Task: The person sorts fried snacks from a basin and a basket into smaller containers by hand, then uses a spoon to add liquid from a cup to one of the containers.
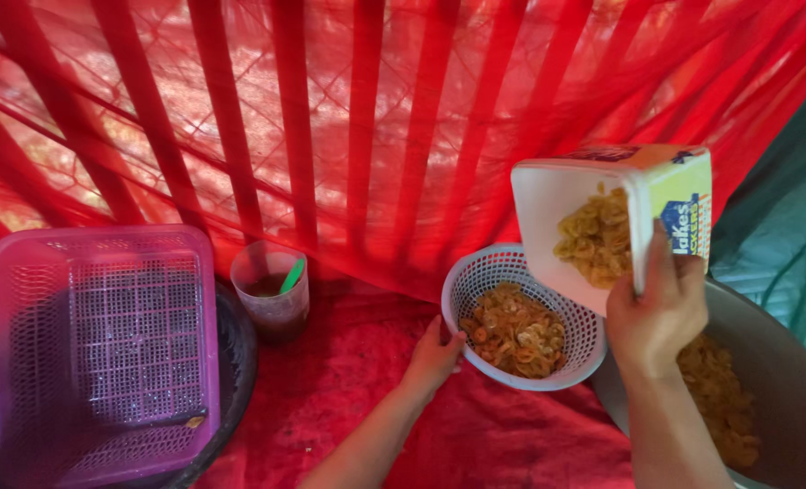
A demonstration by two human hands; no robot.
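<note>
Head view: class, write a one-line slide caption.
Right hand tips white square tub of banana chips over white round plastic basket, steadied by left hand.

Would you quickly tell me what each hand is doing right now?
Left hand: gripping the rim of the white basket.
Right hand: closed on the tilted white tub.

Your white tub (577, 192) carries yellow chips (596, 237); the white lattice basket (580, 337) shows orange-brown ones. Behind, red netting (376, 118) with darker red stripes. There's a purple mesh crate (95, 344), a green spoon (292, 274) in a clear cup (272, 292), and a grey metal pot (783, 380).
</note>
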